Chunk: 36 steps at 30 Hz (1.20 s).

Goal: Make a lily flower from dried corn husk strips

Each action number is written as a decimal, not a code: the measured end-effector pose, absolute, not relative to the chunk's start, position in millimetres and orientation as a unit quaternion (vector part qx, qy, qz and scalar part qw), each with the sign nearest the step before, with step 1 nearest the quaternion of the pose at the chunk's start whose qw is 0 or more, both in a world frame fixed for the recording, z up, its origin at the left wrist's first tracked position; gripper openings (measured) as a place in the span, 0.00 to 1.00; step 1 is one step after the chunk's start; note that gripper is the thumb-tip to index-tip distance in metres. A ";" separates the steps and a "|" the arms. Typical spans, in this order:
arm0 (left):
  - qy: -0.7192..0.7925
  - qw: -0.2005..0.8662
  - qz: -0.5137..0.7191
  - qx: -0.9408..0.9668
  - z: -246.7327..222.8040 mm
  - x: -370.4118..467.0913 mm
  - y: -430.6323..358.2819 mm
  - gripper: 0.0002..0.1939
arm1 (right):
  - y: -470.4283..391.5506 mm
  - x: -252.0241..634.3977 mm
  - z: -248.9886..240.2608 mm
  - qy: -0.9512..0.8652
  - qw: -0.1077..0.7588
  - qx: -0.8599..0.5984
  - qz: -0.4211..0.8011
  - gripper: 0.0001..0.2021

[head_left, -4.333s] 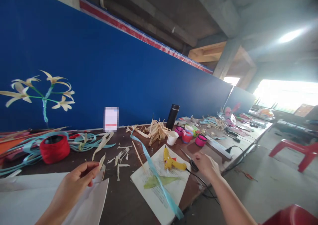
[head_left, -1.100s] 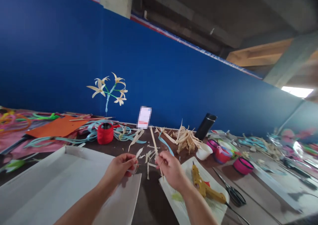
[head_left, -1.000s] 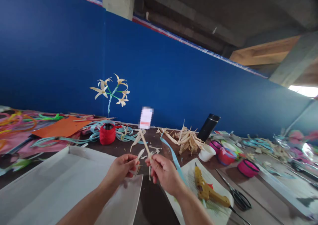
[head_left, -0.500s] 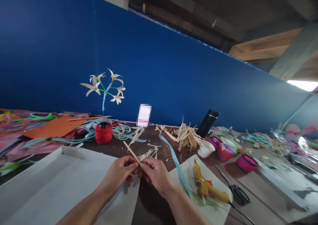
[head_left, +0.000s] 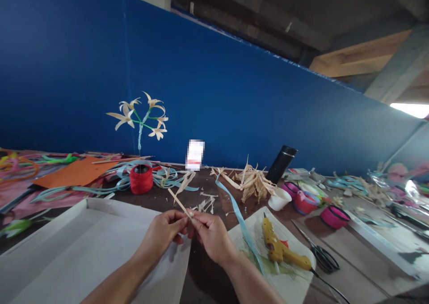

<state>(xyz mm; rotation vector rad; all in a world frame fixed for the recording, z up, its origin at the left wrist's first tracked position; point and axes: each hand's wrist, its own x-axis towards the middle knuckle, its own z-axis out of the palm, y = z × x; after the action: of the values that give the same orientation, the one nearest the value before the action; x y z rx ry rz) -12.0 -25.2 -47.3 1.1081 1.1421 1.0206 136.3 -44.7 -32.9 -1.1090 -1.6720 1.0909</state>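
A thin pale strip (head_left: 178, 201) slants up and leftward from between my two hands. My left hand (head_left: 165, 232) pinches it from the left, above the edge of the white paper tray. On the other side, my right hand (head_left: 212, 236) holds its lower end between thumb and fingers. Pale husk scraps (head_left: 208, 201) lie on the dark table just beyond my fingertips. To the right of my right hand runs a light blue ribbon (head_left: 238, 214), partly over a paper sheet with a yellow glue gun (head_left: 278, 250) on it.
The white paper tray (head_left: 77, 250) fills the lower left. Behind it stands a flower stem in a red roll (head_left: 141, 180). Dried husks (head_left: 254, 183), a black bottle (head_left: 281, 164), a white cup (head_left: 279, 199) and scissors (head_left: 323, 255) are at the right.
The view has shifted slightly. My fingertips have changed their hold a little, and the strip remains between my hands.
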 end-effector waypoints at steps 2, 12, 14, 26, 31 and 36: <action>0.494 0.600 0.435 0.455 -45.6 -11.1 -26.5 0.14 | -46.6 135.5 -35.5 -0.694 0.429 -0.452 0.362 0.15; 0.492 0.663 0.433 0.361 -27.6 -10.9 -38.7 0.13 | -30.7 166.1 -28.9 -0.588 0.527 -0.542 0.289 0.20; 0.498 0.659 0.441 0.349 -28.5 -11.7 -37.4 0.14 | -33.8 165.3 -25.0 -0.546 0.542 -0.500 0.398 0.26; 0.517 0.619 0.448 0.386 -37.4 -8.4 -34.4 0.12 | -45.2 141.9 -36.4 -0.669 0.422 -0.469 0.392 0.15; 0.504 0.643 0.448 0.364 -35.4 -10.0 -36.5 0.13 | -39.7 151.3 -31.1 -0.662 0.463 -0.530 0.256 0.17; 0.502 0.648 0.455 0.348 -33.6 -12.7 -35.6 0.15 | -41.1 157.6 -21.7 -0.554 0.506 -0.471 0.464 0.28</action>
<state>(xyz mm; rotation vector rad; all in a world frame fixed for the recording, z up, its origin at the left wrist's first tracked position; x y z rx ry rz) -12.7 -35.6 -33.6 0.7911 1.1412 1.0351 157.6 -41.1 -21.7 -1.1353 -1.3350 1.1202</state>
